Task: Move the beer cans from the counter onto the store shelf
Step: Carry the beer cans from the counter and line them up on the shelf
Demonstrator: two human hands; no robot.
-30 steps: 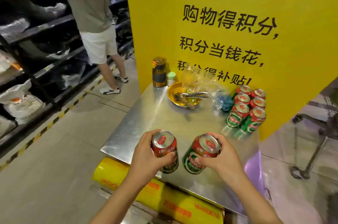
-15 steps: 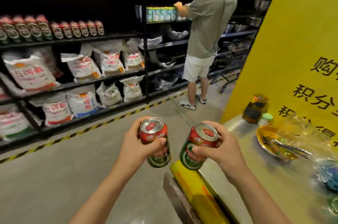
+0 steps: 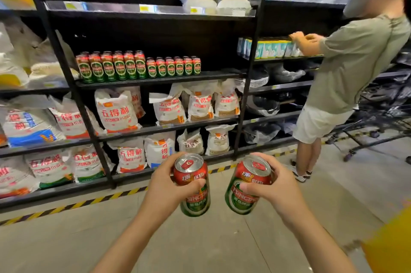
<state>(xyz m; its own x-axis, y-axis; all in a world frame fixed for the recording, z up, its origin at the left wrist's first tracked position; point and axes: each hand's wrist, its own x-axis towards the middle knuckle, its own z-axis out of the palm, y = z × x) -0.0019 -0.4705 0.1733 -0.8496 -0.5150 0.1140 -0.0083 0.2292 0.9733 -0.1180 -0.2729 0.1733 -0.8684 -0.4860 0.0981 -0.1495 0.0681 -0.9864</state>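
My left hand point(image 3: 165, 188) is shut on a red-and-green beer can point(image 3: 193, 186), held upright over the floor. My right hand point(image 3: 278, 192) grips a second beer can point(image 3: 246, 186), tilted slightly to the left. Both cans hang side by side in front of me, apart from each other. Ahead stands the black store shelf point(image 3: 155, 80), where a row of the same beer cans point(image 3: 138, 68) lines the left and middle of one board. The right end of that board point(image 3: 220, 73) is bare. The counter is out of view.
White flour bags point(image 3: 115, 112) fill the lower shelves. A person in a green shirt and white shorts point(image 3: 347, 76) stands at the right, reaching into the neighbouring shelf bay. A cart point(image 3: 382, 117) sits behind them. Yellow-black tape point(image 3: 66, 207) marks the floor along the shelf base.
I have turned left from the counter to face the shelf, carrying both cans. The counter has left the view and the shelf with the can row is now straight ahead and closer.
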